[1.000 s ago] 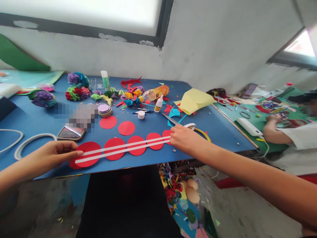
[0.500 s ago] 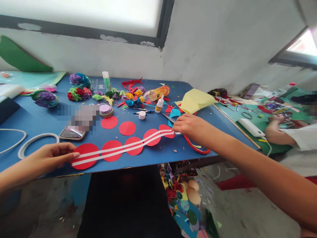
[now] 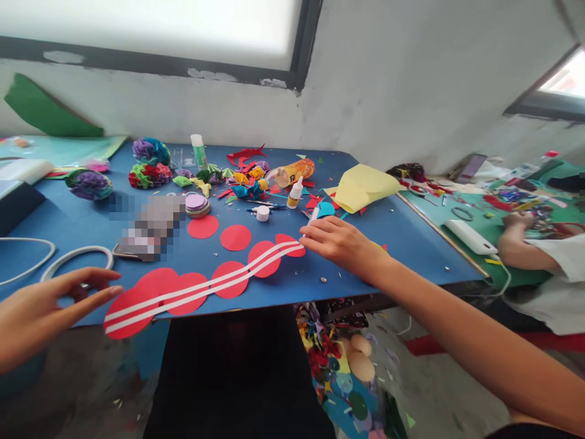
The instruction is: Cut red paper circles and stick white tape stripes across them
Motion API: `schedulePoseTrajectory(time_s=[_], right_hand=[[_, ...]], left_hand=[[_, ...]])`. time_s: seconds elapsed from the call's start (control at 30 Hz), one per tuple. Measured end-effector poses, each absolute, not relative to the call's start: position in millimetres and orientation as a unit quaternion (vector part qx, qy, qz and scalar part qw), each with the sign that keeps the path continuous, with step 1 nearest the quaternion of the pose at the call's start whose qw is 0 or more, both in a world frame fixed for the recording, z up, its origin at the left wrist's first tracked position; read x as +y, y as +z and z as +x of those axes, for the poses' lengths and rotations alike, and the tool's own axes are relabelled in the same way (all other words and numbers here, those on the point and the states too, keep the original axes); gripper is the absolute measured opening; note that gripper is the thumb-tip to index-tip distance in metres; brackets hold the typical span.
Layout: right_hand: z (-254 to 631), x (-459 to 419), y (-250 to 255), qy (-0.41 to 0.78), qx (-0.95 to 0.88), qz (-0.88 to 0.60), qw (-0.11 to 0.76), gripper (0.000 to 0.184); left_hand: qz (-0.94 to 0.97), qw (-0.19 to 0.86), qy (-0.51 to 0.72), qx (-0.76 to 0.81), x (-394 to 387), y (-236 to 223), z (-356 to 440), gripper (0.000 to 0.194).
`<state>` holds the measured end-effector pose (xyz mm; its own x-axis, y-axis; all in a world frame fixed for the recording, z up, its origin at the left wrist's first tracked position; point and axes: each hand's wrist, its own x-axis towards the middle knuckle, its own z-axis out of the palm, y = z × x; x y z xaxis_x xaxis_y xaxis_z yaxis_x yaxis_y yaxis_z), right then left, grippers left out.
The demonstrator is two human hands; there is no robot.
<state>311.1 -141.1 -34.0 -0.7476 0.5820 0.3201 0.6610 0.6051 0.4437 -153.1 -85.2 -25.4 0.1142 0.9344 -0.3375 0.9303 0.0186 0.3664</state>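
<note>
A garland of several red paper circles (image 3: 226,278) joined by two white strips (image 3: 201,291) lies aslant on the blue table (image 3: 411,238). Its left end (image 3: 119,314) hangs over the near edge. My right hand (image 3: 340,241) rests on the right end, fingers pressed together on the strips. My left hand (image 3: 39,311) hovers just left of the overhanging end, fingers spread, holding nothing. Two loose red circles (image 3: 235,238) lie behind the garland.
White rings (image 3: 75,259) lie at the left. Behind are a small glue bottle (image 3: 295,192), a white cap (image 3: 262,213), a glue stick (image 3: 198,149), paper flowers (image 3: 146,174), scraps and yellow paper (image 3: 363,186). Another person's arm (image 3: 525,250) works at the green table on the right.
The garland has slid left and towards me, so its left end now overhangs the edge. My left hand let go of it and opened. My right hand moved left with the right end.
</note>
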Motion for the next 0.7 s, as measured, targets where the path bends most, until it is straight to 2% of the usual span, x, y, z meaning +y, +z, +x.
schedulePoseTrajectory(time_s=[0.07,0.13,0.27,0.43,0.57,0.7], right_hand=[[312,-145,-39,-0.263,-0.890,-0.358,0.104,0.027],[314,-148,-44,-0.242,-0.885,-0.373,0.137,0.028],[313,-148,-57,-0.198,-0.872,-0.404,0.193,0.028],[317,-164,-68,-0.179,-0.836,-0.464,0.232,0.025],[350,-196,-80,-0.188,-0.725,-0.607,0.264,0.021],[392,-222,-100,-0.160,-0.643,-0.707,0.249,0.041]], left_hand=[[0.716,0.160,0.031,0.679,-89,-11,-134,0.033],[0.765,0.151,0.053,0.624,-91,2,-97,0.035],[0.877,0.229,0.079,0.414,-82,10,12,0.035],[0.881,0.318,0.130,0.325,-51,-12,121,0.041],[0.878,0.374,0.107,0.279,-35,-27,143,0.024],[0.846,0.468,0.075,0.245,-30,-37,136,0.025]])
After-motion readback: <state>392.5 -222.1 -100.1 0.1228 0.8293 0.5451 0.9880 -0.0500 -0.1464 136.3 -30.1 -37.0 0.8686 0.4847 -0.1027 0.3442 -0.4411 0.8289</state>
